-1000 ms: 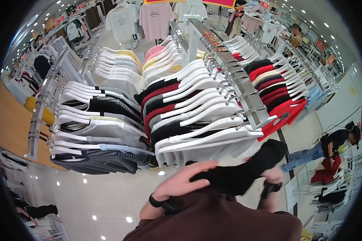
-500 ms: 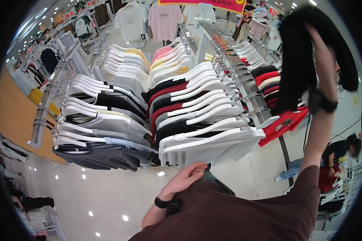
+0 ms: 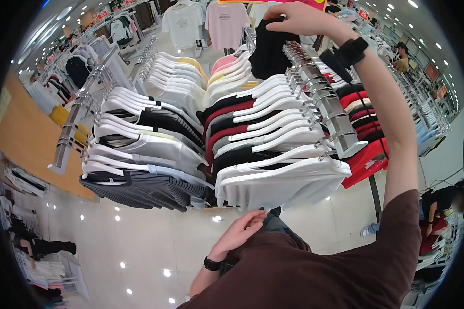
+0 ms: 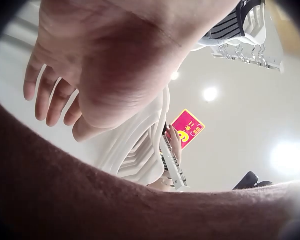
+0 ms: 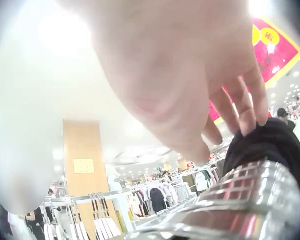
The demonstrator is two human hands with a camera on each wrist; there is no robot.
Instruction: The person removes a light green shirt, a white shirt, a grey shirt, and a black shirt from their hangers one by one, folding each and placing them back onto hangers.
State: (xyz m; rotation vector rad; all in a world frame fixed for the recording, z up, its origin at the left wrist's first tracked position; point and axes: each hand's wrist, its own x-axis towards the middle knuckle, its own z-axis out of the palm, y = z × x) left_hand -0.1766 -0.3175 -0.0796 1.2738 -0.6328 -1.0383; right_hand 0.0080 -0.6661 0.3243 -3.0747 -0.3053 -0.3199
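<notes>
A black garment (image 3: 271,49) hangs in a bunch by the far part of the middle metal rail (image 3: 314,92). My right hand (image 3: 307,19) reaches over it from the right. In the right wrist view, the fingers of the right hand (image 5: 180,75) are loosely extended, their tips at the upper edge of the black cloth (image 5: 271,142), which lies over the rail end. Low in front of my body, my left hand (image 3: 238,233) holds nothing. Its fingers are spread and slightly bent in the left wrist view, below the palm (image 4: 105,65).
White hangers with folded-looking tops (image 3: 283,177) fill the near rail, and striped ones (image 3: 134,190) hang at left. Red garments (image 3: 366,165) hang to the right. Two shirts stand displayed behind, under a pink sign (image 4: 188,129). A person (image 3: 441,206) is at the far right.
My right hand has swung from the upper right to the top centre, bringing the black garment over the rail. The left hand has stayed low. Earlier, both hands were at the garment near my body.
</notes>
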